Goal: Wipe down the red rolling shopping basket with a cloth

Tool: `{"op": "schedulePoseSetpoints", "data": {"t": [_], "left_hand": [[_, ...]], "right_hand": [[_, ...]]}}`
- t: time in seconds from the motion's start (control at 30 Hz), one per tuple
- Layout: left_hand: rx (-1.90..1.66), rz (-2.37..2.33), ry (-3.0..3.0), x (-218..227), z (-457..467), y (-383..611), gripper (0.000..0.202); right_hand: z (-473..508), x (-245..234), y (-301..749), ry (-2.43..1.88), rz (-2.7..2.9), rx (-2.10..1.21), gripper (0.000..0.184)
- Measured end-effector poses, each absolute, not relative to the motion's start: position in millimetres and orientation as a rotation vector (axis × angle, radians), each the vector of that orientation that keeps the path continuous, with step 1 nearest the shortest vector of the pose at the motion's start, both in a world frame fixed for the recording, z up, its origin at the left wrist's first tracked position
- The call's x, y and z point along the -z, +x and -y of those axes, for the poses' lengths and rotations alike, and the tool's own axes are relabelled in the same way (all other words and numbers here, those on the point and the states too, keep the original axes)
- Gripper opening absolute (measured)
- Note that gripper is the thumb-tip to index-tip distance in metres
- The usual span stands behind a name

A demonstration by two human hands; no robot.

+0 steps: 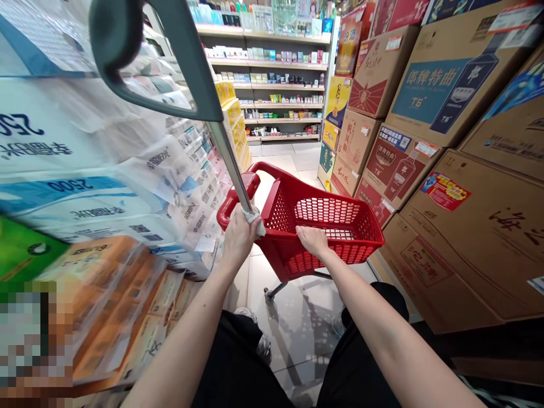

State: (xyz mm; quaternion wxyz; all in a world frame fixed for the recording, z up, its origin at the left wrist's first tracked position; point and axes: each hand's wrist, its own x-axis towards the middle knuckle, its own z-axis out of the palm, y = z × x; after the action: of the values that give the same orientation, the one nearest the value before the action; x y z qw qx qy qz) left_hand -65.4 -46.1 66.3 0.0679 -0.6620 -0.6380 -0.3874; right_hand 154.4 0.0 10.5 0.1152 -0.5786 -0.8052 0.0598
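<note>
A red plastic shopping cart with a perforated basket stands in front of me. A metal pole with a dark grey loop handle rises at its near left corner; I cannot tell if pole and cart are joined. My left hand is closed on a crumpled white tissue, pressed around the lower end of the pole. On the near rim of the basket, my right hand has its fingers curled over the edge. Nothing lies in the visible part of the basket.
White tissue packs are piled on the left, above orange packs. Brown cartons are stacked close on the right. Shelves with small goods stand at the far end. A tiled floor runs between.
</note>
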Motion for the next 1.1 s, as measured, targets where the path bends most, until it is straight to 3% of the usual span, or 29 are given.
{"op": "schedulePoseSetpoints", "data": {"t": [0.37,1.1], "left_hand": [[0.986,1.835,-2.137,-74.5,49.8,-83.9,0.037],[0.899,1.87,-1.945,-62.8,52.6,-75.8,0.047]], "right_hand": [[0.0,-12.7,158.2,-1.652,2.404,-0.173,0.056],[-13.6,-14.7,156.4,-1.613,2.484,-0.217,0.054]]}}
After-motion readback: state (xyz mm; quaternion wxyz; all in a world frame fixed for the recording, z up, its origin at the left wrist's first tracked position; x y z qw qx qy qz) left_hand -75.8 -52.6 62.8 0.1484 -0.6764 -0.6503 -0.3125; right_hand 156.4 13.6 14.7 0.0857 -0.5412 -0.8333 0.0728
